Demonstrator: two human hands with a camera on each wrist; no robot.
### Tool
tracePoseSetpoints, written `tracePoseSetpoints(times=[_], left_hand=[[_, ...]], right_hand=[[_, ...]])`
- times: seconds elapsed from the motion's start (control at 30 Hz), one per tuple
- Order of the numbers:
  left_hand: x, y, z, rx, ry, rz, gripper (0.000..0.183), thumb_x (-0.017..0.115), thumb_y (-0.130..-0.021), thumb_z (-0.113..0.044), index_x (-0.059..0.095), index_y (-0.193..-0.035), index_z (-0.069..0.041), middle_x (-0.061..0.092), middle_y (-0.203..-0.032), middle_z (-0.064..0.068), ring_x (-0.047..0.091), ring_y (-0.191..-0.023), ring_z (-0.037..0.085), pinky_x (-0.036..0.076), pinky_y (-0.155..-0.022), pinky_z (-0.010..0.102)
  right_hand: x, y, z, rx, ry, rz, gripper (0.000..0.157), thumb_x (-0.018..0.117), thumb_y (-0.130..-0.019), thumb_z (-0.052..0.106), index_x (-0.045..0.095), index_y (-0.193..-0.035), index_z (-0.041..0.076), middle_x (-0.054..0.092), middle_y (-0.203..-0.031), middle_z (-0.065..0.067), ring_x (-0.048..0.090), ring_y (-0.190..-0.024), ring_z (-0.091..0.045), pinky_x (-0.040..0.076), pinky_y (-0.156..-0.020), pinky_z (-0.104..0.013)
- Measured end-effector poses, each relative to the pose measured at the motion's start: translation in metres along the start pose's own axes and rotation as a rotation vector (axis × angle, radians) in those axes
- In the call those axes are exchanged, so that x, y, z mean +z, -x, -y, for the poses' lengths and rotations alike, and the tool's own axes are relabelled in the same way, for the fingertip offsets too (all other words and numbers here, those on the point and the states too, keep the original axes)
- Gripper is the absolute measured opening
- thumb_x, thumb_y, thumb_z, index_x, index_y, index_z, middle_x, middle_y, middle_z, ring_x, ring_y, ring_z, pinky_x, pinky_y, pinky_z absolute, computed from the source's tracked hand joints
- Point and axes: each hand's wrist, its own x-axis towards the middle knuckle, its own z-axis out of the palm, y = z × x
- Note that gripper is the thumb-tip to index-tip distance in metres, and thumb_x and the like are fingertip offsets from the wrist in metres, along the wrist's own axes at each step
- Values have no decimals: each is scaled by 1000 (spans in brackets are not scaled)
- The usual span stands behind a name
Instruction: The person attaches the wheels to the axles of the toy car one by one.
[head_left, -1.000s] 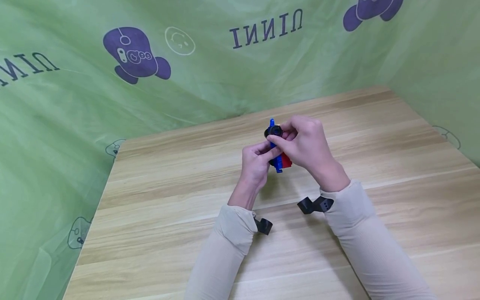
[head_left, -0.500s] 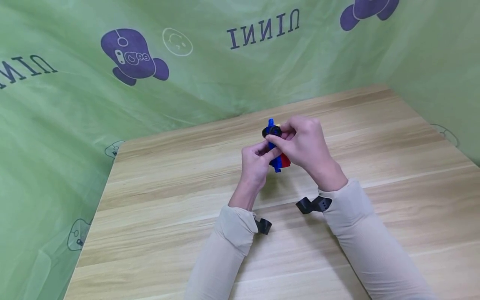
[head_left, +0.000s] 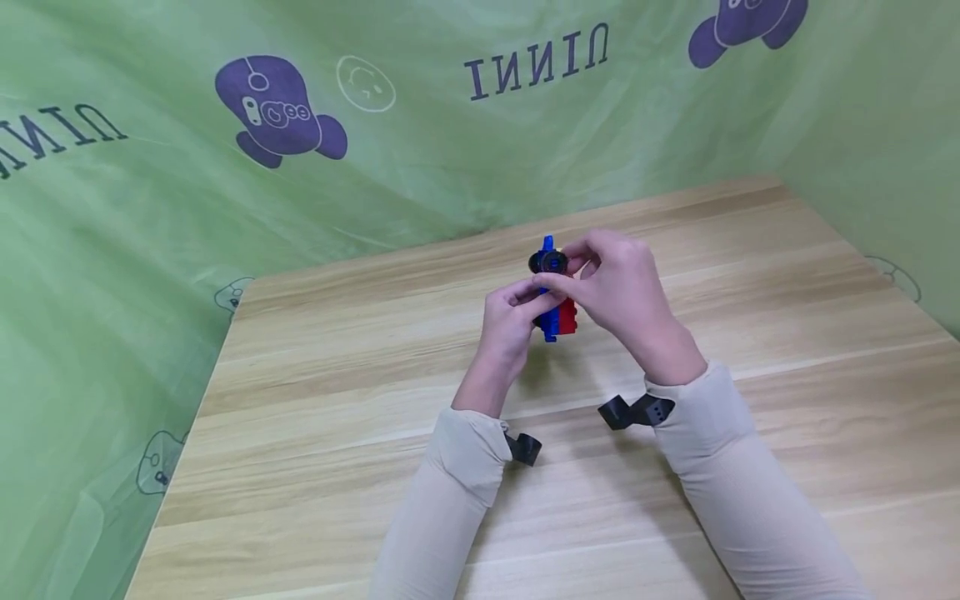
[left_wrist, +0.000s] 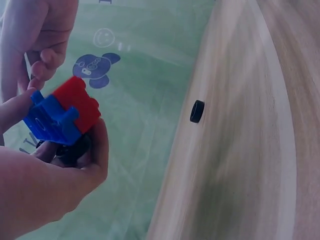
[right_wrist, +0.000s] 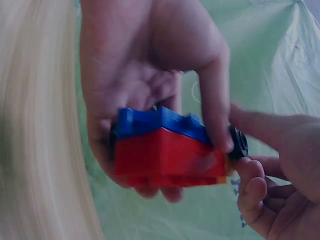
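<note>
A small block-built toy car has a blue base (head_left: pixel 551 322) with red bricks (head_left: pixel 567 317) on one side and black wheels (head_left: pixel 553 262) at its far end. Held above the table, it is gripped by my left hand (head_left: pixel 512 323) with fingers and thumb around its sides. My right hand (head_left: pixel 618 287) is at the far end, its thumb and fingertips pinching a black wheel (right_wrist: pixel 239 142) in the right wrist view. A bit of yellow (right_wrist: pixel 222 180) shows beside the red bricks. The left wrist view shows the blue base (left_wrist: pixel 55 120) and red bricks (left_wrist: pixel 80 102) up close.
A loose black wheel (left_wrist: pixel 197 111) rests on the wooden table (head_left: pixel 315 467) in the left wrist view. Green printed cloth (head_left: pixel 420 158) hangs behind the table and at its sides. Each sleeve carries a black wrist camera (head_left: pixel 525 450).
The toy car has turned slightly in my left hand, so more red shows. My right thumb has shifted a little, uncovering more of the wheel. Both hands stay in nearly the same place.
</note>
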Motion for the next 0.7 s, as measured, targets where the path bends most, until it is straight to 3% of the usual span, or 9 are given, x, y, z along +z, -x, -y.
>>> tracePoseSetpoints(times=[0.2, 0.4, 0.5, 0.7], left_hand=[[-4, -2, 1, -58, -14, -58, 33, 75, -87, -4, 71, -119, 5, 76, -107, 14, 70, -88, 13, 56, -93, 30], [-9, -4, 2, -84, -23, -93, 33, 77, -87, -6, 72, -118, 2, 75, -109, 14, 70, -89, 16, 55, -96, 33], [-9, -4, 1, -101, -24, -112, 33, 78, -86, -6, 72, -118, 1, 74, -108, 13, 69, -92, 17, 54, -99, 34], [-9, -3, -1, -113, -5, -151, 35, 79, -85, -5, 70, -119, 1, 72, -107, 10, 67, -95, 17, 53, -101, 34]], right_hand=[[-15, -5, -5, 197, -54, 31, 46, 80, -85, 44, 74, -101, 1, 74, -91, -15, 68, -76, -22, 47, -60, -13], [-21, -10, -37, 327, -39, 0, 47, 72, -90, 48, 74, -102, 2, 74, -97, -18, 62, -79, -15, 47, -67, -15], [-21, -9, -55, 410, -1, 77, 47, 69, -92, 46, 73, -105, 1, 72, -101, -20, 62, -85, -20, 48, -70, -24], [-14, -6, -80, 521, 153, 332, 49, 67, -94, 39, 68, -118, -4, 70, -115, -26, 65, -100, -36, 52, -84, -45]])
